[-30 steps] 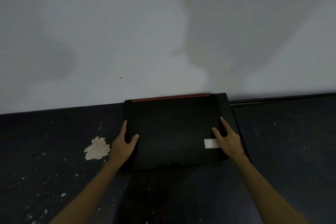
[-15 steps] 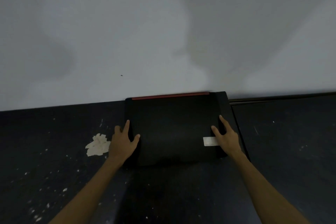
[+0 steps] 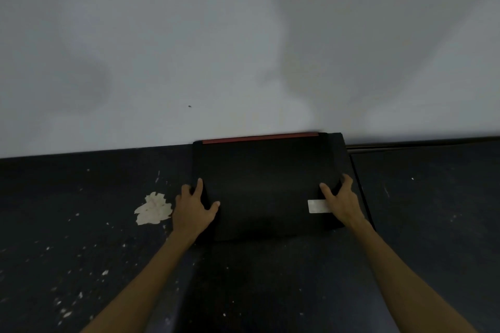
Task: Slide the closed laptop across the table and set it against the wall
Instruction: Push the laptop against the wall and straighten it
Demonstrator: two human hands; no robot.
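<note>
Ahead of both my hands the pale wall [image 3: 243, 48] meets the dark, paint-flecked table [image 3: 67, 224]. Between them lies the closed black laptop [image 3: 265, 184], its red rear strip [image 3: 259, 138] apparently touching the wall, so I judge it nearly placed. My left hand [image 3: 193, 208] and right hand [image 3: 342, 201] grip its side edges, thumbs on the lid, to keep it square. Outside my left hand sits a torn paper scrap [image 3: 153, 209].

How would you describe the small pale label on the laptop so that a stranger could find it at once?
Start at the grey wall and drop to the closed black laptop lying flat on the dark speckled table. On its lid, near the right hand, sits a small pale rectangular label, the only light patch on the black lid.
</note>
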